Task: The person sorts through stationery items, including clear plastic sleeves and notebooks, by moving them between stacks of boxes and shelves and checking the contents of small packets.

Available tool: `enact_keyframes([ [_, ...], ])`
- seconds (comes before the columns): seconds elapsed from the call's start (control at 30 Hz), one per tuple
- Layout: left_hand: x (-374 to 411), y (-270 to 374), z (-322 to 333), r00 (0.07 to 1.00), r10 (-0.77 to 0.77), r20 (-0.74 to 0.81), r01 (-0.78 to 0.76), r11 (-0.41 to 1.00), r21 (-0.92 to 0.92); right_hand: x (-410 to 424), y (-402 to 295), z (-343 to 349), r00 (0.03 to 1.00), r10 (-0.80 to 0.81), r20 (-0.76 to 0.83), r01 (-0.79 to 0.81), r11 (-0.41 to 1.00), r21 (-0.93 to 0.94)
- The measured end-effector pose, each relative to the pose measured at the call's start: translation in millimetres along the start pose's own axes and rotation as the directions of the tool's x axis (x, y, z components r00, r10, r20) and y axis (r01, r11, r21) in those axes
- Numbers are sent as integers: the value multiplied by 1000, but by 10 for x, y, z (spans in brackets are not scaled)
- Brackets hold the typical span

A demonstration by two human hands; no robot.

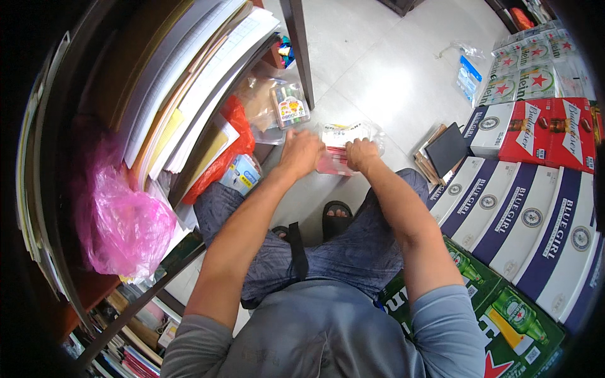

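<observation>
A clear plastic bag [378, 134] with printed writing lies in front of me, just above the floor or on it; I cannot tell which. Inside it is a stack of red paper items [337, 154], perhaps envelopes or booklets. My left hand [302, 152] pinches the bag's left edge, with its fingertips partly hidden. On the right side, my right hand [363, 154] has its fingers curled onto the bag beside the red stack. Left of the bag, close to my left hand, stands a clear case of coloured pens or crayons [289, 106].
Shelves of stacked papers [203, 90] rise at the left, with a pink plastic bag [125, 212] and a red plastic bag [236, 127]. Beer cartons [531, 217] line the right. Notebooks [446, 150] lean there. A dark table leg [301, 56] stands ahead.
</observation>
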State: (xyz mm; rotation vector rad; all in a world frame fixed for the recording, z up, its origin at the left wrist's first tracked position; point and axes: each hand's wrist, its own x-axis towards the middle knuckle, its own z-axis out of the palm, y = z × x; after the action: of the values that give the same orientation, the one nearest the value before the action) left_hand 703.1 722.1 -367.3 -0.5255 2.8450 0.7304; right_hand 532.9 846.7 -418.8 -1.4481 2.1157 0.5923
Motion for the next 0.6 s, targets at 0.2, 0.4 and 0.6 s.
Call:
enact_keyframes([
  [0.2,-111,-127,26,986,97,137,-115,985,131,-374,456,-768,971,-151,183,192,954,-232],
  [0.4,-34,62,-809,978,197,65,-198,980,14,-693,764,-1032,963,-266,-53,257,957,-132],
  [0.6,74,-31,-341,927,357,119,-371,919,131,-461,641,-674,888,-403,-223,332,895,-298],
])
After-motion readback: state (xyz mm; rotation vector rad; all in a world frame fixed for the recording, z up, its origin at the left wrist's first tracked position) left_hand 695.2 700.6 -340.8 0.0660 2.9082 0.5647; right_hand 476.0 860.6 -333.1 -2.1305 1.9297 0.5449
